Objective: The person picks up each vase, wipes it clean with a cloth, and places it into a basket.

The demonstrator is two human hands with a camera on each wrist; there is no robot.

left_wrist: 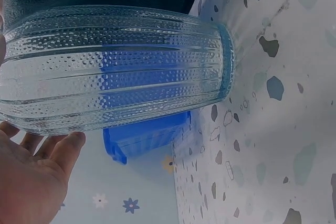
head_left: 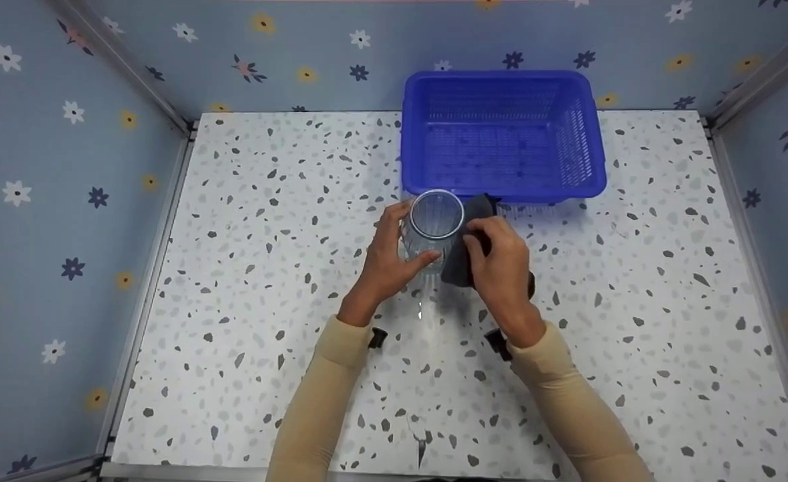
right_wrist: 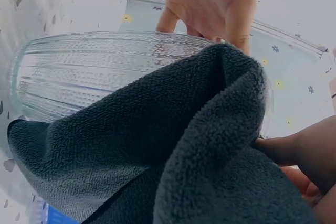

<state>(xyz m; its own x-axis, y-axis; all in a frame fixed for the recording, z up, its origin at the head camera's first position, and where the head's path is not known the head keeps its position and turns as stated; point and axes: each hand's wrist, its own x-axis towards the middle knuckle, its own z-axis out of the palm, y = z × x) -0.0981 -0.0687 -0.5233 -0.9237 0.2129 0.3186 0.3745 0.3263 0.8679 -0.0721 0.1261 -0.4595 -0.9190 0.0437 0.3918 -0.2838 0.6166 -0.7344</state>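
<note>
Glass was clear, ribbed, dimpled, glossy; cloth dark matt terry, probably microfibre; basket at 12 o'clock, perforated glossy blue plastic; tabletop smooth speckled.

Clear ribbed glass upright on speckled table; dark grey cloth pressed against its side.

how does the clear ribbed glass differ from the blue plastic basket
The clear ribbed glass is round and see-through; the blue plastic basket is rectangular, opaque and perforated. The glass is gripped by the left hand, with a dark cloth against it; the basket stands untouched. Both open upward.
</note>
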